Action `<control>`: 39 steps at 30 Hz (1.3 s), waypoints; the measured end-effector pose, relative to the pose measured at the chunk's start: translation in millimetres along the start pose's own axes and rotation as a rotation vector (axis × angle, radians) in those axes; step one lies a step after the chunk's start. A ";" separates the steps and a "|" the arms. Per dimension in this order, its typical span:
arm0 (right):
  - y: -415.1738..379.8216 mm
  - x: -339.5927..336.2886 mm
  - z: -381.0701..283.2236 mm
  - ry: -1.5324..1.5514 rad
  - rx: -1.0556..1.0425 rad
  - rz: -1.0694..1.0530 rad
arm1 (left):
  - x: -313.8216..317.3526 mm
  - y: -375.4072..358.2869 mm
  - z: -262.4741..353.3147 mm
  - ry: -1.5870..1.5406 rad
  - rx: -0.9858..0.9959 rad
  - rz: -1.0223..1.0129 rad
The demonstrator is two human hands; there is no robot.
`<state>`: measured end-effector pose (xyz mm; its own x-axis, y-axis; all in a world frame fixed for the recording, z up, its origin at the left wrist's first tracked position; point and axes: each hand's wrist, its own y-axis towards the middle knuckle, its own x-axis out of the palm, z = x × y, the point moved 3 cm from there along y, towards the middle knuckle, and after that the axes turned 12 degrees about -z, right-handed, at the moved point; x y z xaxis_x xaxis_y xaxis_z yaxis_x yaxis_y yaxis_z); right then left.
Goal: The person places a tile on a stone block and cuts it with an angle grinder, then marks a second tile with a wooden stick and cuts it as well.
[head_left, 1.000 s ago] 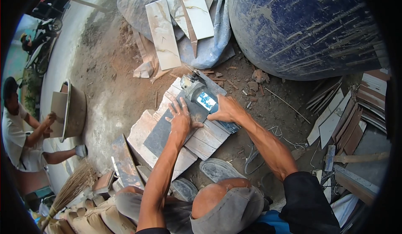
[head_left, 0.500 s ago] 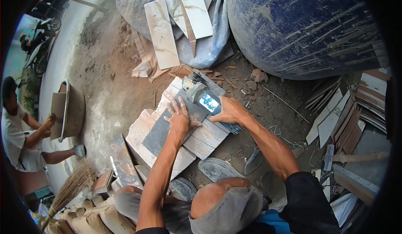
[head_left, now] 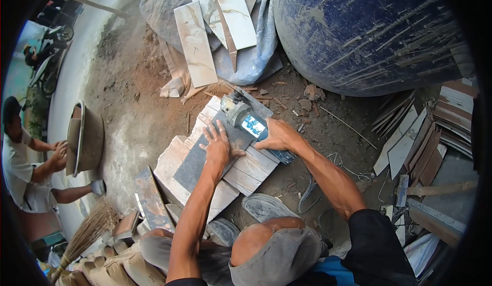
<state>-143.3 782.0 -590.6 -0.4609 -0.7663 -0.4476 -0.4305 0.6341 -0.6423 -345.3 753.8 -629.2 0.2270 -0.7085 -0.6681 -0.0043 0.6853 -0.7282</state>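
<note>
- The person's right hand (head_left: 279,135) was wrapped around the body of an angle grinder (head_left: 238,114), thumb on the near side, the other fingers largely out of sight behind the grip.
- The left hand (head_left: 218,145) lay spread and palm down on a dark tile (head_left: 193,165), gripping nothing, its fingertips pointing toward the grinder's metal head.
- The grinder sat over the tile's far end, its head turned away from the person; the disc was hard to make out, and whether it touched the tile could not be told.
- Beneath the dark tile were pale slabs (head_left: 171,165), partly covered by it and by the left forearm.
- Beyond the grinder, long pale tiles (head_left: 197,48) rested on a crumpled sheet (head_left: 256,63), near a scuffed blue drum (head_left: 359,40) cut off by the upper edge.
- Tile stacks (head_left: 423,153) leaned at right, the outermost lost in the dark border.
- At left, a co-worker (head_left: 18,168) sat beside a tub (head_left: 92,140), both hands at its rim; what they held, if anything, was unclear.
</note>
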 end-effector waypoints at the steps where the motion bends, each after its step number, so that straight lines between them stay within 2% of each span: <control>1: 0.5 -0.4 0.2 0.003 -0.004 -0.006 | 0.2 0.7 -0.4 0.002 -0.002 -0.002; 39: -4.4 5.2 10.8 0.020 -0.004 -0.020 | 0.1 0.7 -0.2 0.022 -0.003 -0.013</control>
<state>-135.4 774.1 -596.8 -0.4679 -0.7765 -0.4221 -0.4427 0.6193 -0.6485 -345.4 754.1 -629.8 0.2060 -0.7209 -0.6618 -0.0046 0.6756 -0.7373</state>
